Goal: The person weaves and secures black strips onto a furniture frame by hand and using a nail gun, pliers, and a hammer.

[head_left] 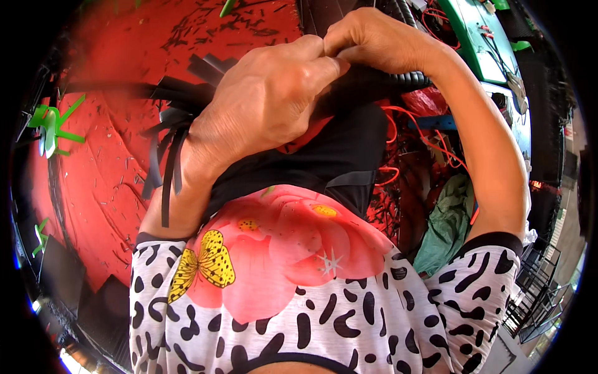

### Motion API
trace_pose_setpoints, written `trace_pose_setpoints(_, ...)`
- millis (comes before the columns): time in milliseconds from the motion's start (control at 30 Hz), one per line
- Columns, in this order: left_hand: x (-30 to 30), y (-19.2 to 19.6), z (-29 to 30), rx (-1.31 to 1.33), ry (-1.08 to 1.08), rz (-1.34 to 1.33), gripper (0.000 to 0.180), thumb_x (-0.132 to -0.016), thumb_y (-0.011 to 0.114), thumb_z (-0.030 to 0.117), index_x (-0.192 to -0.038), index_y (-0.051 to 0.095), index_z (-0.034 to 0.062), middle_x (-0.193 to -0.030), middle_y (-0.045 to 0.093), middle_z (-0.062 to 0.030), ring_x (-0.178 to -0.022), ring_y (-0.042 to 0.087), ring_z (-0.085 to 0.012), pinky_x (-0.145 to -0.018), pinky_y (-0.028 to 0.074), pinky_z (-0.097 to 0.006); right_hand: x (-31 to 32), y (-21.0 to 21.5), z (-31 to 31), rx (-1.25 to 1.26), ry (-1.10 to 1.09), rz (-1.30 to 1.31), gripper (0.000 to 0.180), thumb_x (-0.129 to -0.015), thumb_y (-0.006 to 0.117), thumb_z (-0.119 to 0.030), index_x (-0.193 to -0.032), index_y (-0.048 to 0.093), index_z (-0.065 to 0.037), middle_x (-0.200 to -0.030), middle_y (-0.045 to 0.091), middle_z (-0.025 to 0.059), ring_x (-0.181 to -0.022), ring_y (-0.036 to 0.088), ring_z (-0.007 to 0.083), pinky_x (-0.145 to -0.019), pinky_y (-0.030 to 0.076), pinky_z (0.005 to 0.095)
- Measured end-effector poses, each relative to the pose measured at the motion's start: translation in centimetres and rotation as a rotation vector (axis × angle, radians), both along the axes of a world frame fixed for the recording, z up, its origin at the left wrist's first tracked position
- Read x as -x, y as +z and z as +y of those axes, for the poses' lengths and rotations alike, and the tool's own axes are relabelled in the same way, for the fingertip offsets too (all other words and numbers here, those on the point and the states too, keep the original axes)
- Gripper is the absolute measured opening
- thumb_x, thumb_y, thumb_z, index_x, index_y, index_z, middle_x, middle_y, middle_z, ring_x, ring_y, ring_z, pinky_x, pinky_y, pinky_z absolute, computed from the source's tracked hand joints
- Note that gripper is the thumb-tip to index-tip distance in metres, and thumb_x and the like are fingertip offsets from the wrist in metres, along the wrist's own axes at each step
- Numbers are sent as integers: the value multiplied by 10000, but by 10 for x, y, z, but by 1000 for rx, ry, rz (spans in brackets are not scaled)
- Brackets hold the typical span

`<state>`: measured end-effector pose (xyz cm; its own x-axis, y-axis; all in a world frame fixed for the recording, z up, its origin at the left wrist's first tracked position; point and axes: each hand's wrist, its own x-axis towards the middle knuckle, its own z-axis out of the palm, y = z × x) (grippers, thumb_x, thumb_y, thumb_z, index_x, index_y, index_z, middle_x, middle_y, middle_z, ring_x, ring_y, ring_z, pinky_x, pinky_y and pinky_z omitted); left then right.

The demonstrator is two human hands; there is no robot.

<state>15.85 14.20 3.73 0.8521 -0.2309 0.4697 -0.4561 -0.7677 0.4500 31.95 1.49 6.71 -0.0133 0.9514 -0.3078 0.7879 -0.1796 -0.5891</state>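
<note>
My left hand (265, 93) is closed, its back turned up. From under its wrist fans a bundle of flat black strips (171, 128), their ends hanging loose to the left. The strips run beneath the palm, where the grip itself is hidden. My right hand (377, 43) meets the left at the fingertips, pinched together; whatever lies between its fingers is hidden. Below both hands a black ribbed piece (408, 80) shows, next to a dark woven-looking part (324, 12) at the top. My lap, in black cloth, is under the wrists.
A red sheet (106, 187) strewn with short black scraps covers the ground on the left. Green plastic pieces (59, 128) stand at its left edge. On the right lie red cord (430, 134), a crumpled green bag (448, 218) and a green-topped bench (479, 40).
</note>
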Motion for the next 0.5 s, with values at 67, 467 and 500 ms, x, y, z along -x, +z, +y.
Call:
trace_pose_setpoints(67,1,1,0,7,-2,17,313,-722,606,-78,-1027,610,-11,-799,526,-126,-714,573,-321,-598,457,-374,6,3,-1,-28,-121,12,160,-749,575,-25,-887,646,15,-756,664,68,-702,618,153,-662,478,302)
trace_pose_setpoints(467,2,4,-1,-12,-1,40,287,-742,591,-86,-1017,616,-9,-942,569,-132,-797,606,-318,-640,493,-365,3,-19,6,181,-599,526,158,-733,569,29,-860,658,0,-754,634,36,-666,569,118,-590,454,251)
trace_pose_setpoints(500,2,3,-2,-18,7,43,278,-748,589,-79,-1016,615,-8,-965,573,-134,-808,608,-321,-649,498,-362,2,-23,5,161,-563,564,169,-725,579,39,-867,662,-2,-761,635,31,-672,567,117,-599,453,249)
